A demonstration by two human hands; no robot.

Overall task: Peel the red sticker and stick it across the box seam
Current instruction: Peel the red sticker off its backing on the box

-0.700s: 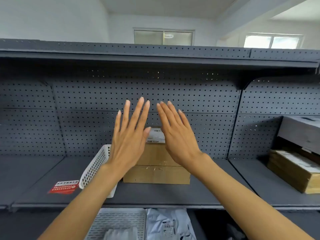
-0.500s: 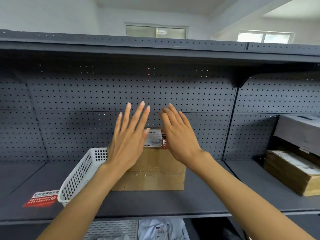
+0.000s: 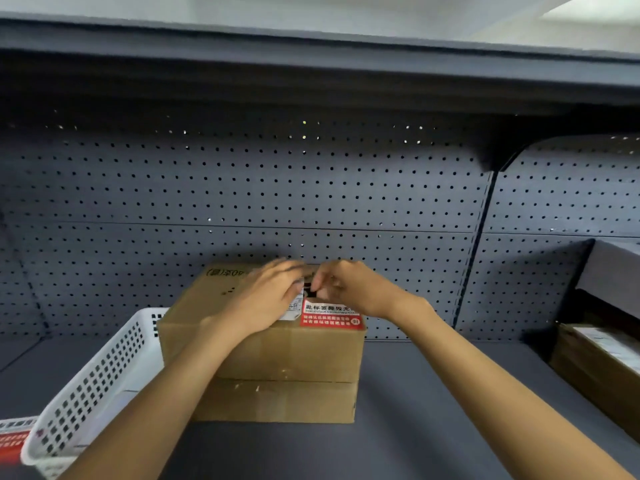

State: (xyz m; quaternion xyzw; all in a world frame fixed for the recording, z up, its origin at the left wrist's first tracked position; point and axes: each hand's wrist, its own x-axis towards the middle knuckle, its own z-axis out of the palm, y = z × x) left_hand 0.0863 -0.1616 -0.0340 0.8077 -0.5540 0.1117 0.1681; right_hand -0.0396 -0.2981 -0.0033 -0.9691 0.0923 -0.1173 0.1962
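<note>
On the grey shelf (image 3: 433, 427), backed by a perforated panel (image 3: 242, 188), a brown cardboard box (image 3: 287, 368) sits just right of a white lattice basket (image 3: 93, 379); more cartons (image 3: 602, 362) stand at the far right. Both hands are on the box top. The left hand (image 3: 266, 299) lies flat, palm down, fingers loose and gripping nothing — it partly covers a white label (image 3: 296, 306). The right hand (image 3: 349, 289) curls its fingers near the middle of the top; motion blur hides whether they pinch anything. A red sticker (image 3: 330, 317) with white print lies on the box top at the front edge, just below the right hand. Another red sticker sheet (image 3: 12, 441) shows at the far left edge.
</note>
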